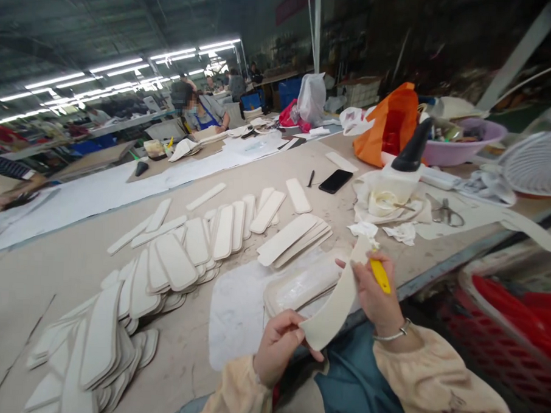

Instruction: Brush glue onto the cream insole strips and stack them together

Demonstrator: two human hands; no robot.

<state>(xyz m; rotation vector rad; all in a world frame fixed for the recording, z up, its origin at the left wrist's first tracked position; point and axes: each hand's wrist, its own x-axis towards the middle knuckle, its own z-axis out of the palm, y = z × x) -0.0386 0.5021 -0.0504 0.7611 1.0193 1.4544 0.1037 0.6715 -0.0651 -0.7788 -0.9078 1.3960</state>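
Observation:
A curved cream-coloured strip [333, 309] is held up in front of me, bent in an arc. My left hand [279, 347] pinches its lower end between thumb and fingers. Near the strip's upper end, my right hand [381, 296] grips it and also keeps a yellow handle [380, 275] against the palm; the tool's working end is hidden. Beneath the strip lie white sheets [234, 314] and a clear-covered piece [294, 286]. Just beyond is a small stack of cream strips [287, 237]. Many similar strips [177, 263] overlap in a long row to the left.
Ahead on the table [182, 361] are a black phone [335, 181] and a white glue container [388, 190] with a black nozzle. Scissors [447, 213], an orange bag [383, 129], a purple basin [461, 141] and a fan [540, 160] are to the right. Another person [209, 115] sits across.

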